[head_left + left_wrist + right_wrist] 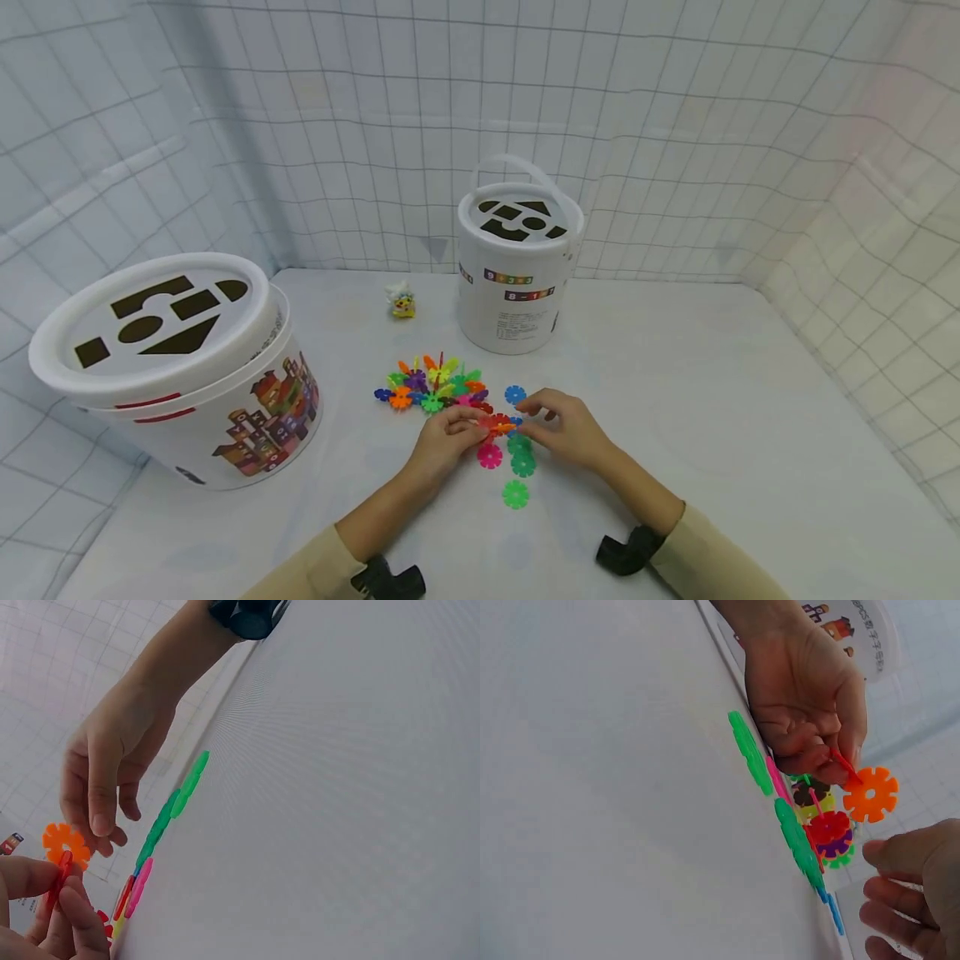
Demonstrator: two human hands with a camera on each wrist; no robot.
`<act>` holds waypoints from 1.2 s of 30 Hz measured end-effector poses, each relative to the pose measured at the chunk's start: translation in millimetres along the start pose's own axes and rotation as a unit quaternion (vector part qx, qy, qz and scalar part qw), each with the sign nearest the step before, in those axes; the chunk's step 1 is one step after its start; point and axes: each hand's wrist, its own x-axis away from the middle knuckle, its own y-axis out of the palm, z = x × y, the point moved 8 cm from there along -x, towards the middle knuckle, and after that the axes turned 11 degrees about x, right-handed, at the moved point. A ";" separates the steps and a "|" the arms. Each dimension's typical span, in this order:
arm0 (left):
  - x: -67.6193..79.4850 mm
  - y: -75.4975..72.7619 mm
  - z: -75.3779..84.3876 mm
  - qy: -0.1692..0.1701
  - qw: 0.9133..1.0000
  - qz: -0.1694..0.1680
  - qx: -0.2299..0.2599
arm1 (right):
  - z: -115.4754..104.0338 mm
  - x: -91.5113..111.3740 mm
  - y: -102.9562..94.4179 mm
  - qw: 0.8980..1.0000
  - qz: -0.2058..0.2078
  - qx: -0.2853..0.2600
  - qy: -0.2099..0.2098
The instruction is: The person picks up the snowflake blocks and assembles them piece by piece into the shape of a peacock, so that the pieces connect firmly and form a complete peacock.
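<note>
My left hand (444,442) pinches a red notched plastic disc (63,871) between thumb and fingers. An orange snowflake disc (871,795) is slotted onto it crosswise, facing my right hand (566,429). That hand hovers just right of the orange disc, its fingers loosely bent and apart, with nothing between them. Under and around the hands lie flat discs: a pink one (490,456), overlapping darker green ones (523,463), a bright green one (516,494) nearest me and a blue one (515,394) beyond the right fingertips.
Behind my left hand spreads a heap of colourful interlocked discs (431,379). A large white bucket (262,417) with a cut-out lid stands at left, another bucket (517,292) with a raised handle at the back. Between them sits a small figurine (402,302). Gridded cloth (360,167) walls the table.
</note>
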 end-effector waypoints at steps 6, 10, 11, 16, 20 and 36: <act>0.8 0.8 1.1 0.001 1.000 0.016 0.012 | 33.9 -10.3 1.3 0.992 -0.003 0.042 0.117; 1.4 2.2 0.5 -0.007 1.000 0.008 0.026 | 43.2 -23.7 9.5 0.987 -0.028 0.069 0.143; 1.5 3.2 0.3 -0.010 0.999 0.003 0.030 | 44.4 -26.7 11.5 0.986 -0.034 0.073 0.148; 2.7 6.9 1.7 -0.016 0.999 -0.023 0.032 | 46.3 -35.0 15.8 0.983 -0.044 0.058 0.170; 2.5 5.9 1.8 -0.012 0.999 -0.022 0.039 | 46.2 -32.7 16.6 0.984 -0.041 0.021 0.170; 2.0 3.4 0.0 -0.026 0.995 -0.009 0.096 | 11.4 -7.7 3.3 0.994 -0.031 -0.069 0.083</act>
